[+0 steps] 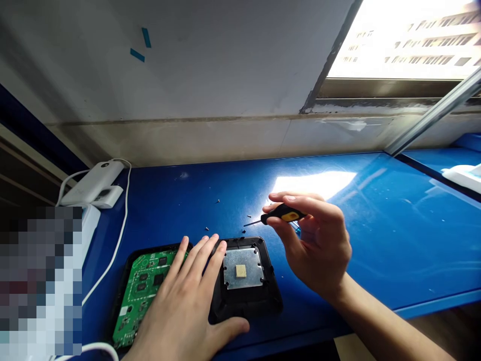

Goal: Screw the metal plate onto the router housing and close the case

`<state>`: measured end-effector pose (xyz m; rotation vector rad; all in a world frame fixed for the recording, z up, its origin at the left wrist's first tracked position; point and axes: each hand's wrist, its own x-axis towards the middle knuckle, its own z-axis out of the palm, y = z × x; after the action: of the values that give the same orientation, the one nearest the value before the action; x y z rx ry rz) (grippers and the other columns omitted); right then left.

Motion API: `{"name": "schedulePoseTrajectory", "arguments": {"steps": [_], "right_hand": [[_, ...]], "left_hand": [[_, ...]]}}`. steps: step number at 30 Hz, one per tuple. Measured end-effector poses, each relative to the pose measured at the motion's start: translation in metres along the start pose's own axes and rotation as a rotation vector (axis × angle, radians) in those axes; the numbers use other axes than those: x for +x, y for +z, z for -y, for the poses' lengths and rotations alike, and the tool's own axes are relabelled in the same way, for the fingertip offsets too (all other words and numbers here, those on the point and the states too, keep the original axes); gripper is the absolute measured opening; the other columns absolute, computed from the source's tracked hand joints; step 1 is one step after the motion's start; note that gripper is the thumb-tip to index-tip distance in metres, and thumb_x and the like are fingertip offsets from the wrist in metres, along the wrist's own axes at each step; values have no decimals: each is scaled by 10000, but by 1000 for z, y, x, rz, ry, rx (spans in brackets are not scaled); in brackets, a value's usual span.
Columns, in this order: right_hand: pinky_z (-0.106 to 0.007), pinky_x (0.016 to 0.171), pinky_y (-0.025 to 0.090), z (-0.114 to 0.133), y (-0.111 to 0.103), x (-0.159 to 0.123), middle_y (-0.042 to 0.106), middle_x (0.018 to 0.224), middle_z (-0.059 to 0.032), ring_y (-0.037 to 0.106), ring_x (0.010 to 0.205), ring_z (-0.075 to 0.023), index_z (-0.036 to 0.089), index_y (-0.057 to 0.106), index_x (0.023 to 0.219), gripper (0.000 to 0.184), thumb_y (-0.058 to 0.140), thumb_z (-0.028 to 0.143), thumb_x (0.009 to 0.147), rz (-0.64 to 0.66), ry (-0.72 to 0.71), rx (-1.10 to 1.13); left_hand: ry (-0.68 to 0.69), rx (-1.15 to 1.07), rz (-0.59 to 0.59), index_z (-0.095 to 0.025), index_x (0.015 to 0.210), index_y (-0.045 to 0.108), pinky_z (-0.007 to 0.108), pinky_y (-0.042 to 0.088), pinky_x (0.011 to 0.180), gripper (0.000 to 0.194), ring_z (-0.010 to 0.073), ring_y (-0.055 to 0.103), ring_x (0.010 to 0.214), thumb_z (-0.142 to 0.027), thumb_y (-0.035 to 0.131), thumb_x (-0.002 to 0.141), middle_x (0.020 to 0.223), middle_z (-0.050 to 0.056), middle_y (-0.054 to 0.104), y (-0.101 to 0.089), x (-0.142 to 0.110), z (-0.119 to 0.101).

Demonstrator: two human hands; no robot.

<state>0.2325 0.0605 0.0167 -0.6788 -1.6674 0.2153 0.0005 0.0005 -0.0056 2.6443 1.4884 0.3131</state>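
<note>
My right hand (pixel 315 235) grips a small screwdriver with a black and yellow handle (pixel 287 213); its thin shaft points left, above the table. Fingers spread, my left hand (pixel 195 286) rests across two pieces of an opened device. Under its right side lies a black plastic cover (pixel 272 286) with a metal plate (pixel 250 276) and a pale square pad (pixel 241 271) on the plate. To its left is a green circuit board (pixel 141 278) in a black casing, partly hidden by the hand. Several small screws (pixel 206 228) lie on the table beyond the cover.
The blue table (pixel 180 195) runs back to a wall. A white power strip (pixel 93 183) with a cable (pixel 126 215) sits at the left, beside a pixelated area. On the right stand a slanted metal post (pixel 432 115) and a white object (pixel 464 178).
</note>
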Motion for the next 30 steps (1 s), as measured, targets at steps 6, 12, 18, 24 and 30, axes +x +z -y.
{"name": "schedulePoseTrajectory", "arguments": {"steps": [6,12,18,24,30], "right_hand": [[-393,782,690,2,-1,-1,710,1210,-44,768,926,-182,279,614,1341,581,735,-28,863,-45,-13,-27],[-371,759,682,2,-1,1,712,1177,-37,770,902,-174,277,621,1330,567,735,-22,862,-55,-15,-49],[-372,736,701,0,0,1,715,1158,-40,771,909,-180,291,609,1309,501,728,31,897,-22,4,-89],[-381,741,706,3,-1,1,722,1166,-53,768,893,-182,276,618,1324,520,741,25,885,-68,-37,-28],[-347,694,720,12,1,5,717,1125,-42,775,810,-163,259,620,1303,445,704,46,921,-87,44,190]], "left_hand": [[31,73,-19,-128,1561,451,689,515,1058,1018,466,470,1442,-728,738,790,1595,215,473,-2,-1,-3],[27,84,-20,-161,1581,402,718,554,1002,1096,510,407,1450,-779,744,743,1610,208,454,-2,-1,-1],[63,90,-93,-156,1541,286,701,557,1033,1101,479,474,1426,-723,777,736,1563,256,516,-3,-1,-1],[49,43,-77,-229,1406,386,712,496,1108,804,441,447,1466,-614,766,811,1604,234,488,-2,-5,-1],[29,-3,-49,-260,1303,444,710,482,1124,682,434,419,1492,-615,769,820,1630,226,458,-2,-8,-1]]}}
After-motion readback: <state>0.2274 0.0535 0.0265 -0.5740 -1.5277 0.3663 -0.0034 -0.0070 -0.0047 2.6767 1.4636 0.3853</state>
